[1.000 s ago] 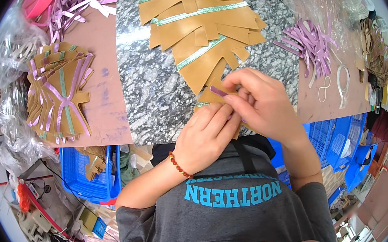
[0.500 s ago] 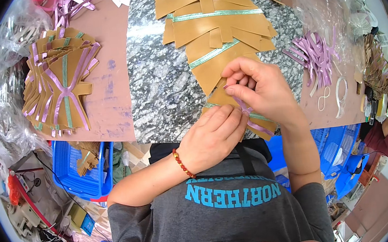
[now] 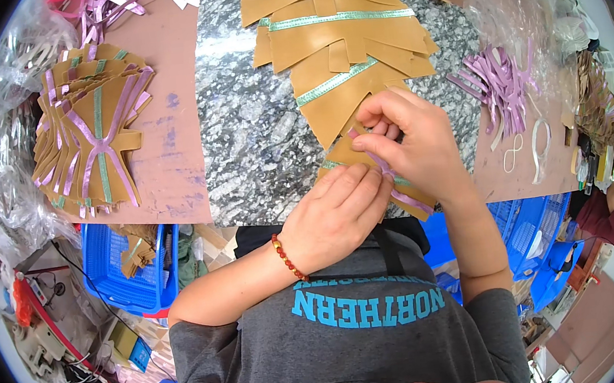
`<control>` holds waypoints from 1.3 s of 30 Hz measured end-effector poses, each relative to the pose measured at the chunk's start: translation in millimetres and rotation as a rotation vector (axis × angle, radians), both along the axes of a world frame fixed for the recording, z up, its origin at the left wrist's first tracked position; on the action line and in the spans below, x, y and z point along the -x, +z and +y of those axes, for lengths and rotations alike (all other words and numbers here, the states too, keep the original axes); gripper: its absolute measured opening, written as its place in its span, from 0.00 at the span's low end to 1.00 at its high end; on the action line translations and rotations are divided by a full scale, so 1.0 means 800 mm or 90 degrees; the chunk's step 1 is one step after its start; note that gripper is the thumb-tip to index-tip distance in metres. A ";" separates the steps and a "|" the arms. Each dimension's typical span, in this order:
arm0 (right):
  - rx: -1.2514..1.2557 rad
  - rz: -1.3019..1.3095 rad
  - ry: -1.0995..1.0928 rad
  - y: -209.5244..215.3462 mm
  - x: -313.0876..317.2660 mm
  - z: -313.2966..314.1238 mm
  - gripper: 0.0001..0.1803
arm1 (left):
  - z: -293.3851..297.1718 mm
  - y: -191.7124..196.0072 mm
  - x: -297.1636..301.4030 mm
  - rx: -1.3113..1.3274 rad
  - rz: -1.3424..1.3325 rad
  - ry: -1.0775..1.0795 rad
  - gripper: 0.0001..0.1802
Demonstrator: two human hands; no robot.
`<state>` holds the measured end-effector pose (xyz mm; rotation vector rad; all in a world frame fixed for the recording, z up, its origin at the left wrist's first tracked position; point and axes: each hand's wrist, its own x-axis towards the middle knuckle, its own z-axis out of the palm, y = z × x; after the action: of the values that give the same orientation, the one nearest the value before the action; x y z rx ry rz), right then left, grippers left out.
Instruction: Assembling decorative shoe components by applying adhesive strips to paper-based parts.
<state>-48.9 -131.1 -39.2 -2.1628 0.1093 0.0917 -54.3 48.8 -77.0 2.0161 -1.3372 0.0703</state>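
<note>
Beneath my hands, at the near edge of the work surface, lies a tan leather-like piece [image 3: 338, 154] with a green band. A narrow purple ribbon [image 3: 411, 200] crosses it on a slant. My left hand [image 3: 342, 204], wearing a red bead bracelet, presses on the piece with bent fingers held together; its thumb is hidden. Above it my right hand [image 3: 414, 139] is closed in a pinch, thumb and index finger at the ribbon's upper end. Just beyond, more tan pieces with green bands [image 3: 339, 35] overlap in a row.
A fanned stack of tan pieces with crossed purple ribbons [image 3: 95, 131] lies at left. Loose purple strips [image 3: 498, 89] and a white loop [image 3: 540, 152] are at right, beside clear plastic. A speckled slab [image 3: 247, 123] covers the table's middle. Blue baskets [image 3: 132, 273] stand below the edge.
My right hand's thumb has come slightly down and left onto the ribbon, whose end now shows flatter along the tan piece. My left hand keeps its place. The whole view has shifted slightly.
</note>
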 end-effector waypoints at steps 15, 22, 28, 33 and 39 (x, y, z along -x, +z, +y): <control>-0.108 -0.053 -0.183 -0.002 0.032 -0.032 0.07 | 0.004 0.017 -0.020 0.033 0.158 -0.024 0.21; 0.036 0.116 -0.115 0.024 0.153 -0.053 0.03 | -0.016 0.020 -0.016 0.079 0.183 -0.093 0.20; 0.179 0.074 -0.164 0.005 0.183 -0.021 0.13 | -0.036 0.019 -0.012 -0.051 0.127 -0.138 0.23; -0.034 0.065 -0.184 0.010 0.190 -0.020 0.08 | -0.042 0.026 -0.015 -0.105 0.089 -0.160 0.24; -0.309 0.078 -0.272 0.004 0.180 -0.035 0.07 | -0.042 0.027 -0.016 -0.123 0.095 -0.156 0.27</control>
<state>-193.0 -159.1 -36.0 -1.6111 0.5580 0.0011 -41.9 15.4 -55.7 1.9523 -1.5304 -0.3257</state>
